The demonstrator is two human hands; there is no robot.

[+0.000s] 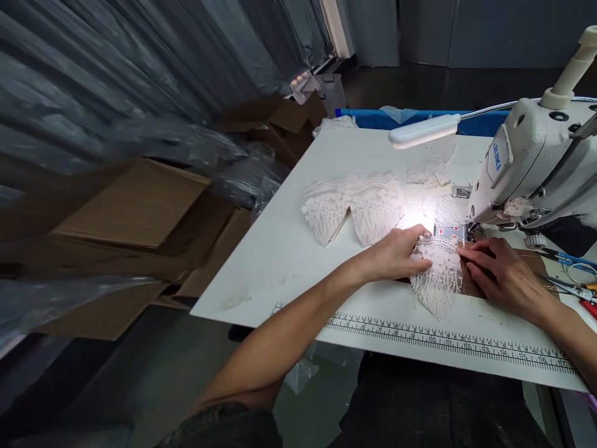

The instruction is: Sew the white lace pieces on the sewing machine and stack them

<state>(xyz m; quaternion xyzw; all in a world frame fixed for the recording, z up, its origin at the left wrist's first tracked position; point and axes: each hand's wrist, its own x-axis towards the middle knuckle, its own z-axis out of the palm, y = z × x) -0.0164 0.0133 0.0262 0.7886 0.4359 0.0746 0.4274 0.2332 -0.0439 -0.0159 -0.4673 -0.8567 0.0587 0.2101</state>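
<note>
A white lace piece point(438, 277) lies on the white sewing table point(289, 249), its top edge near the needle plate point(450, 233) of a white sewing machine point(527, 168). My left hand point(396, 254) lies flat on the left side of the lace, fingers stretched out and pressing it down. On the lace's right edge rests my right hand point(501, 274), fingers extended and close together, pointing toward the needle. Neither hand grips anything.
More lace pieces point(354, 205) are stacked behind my left hand. A lamp point(424, 130) shines over the table. Scissors and small tools point(571, 280) lie at the right. A printed ruler point(448, 339) runs along the front edge. Cardboard boxes point(135, 218) stand on the left.
</note>
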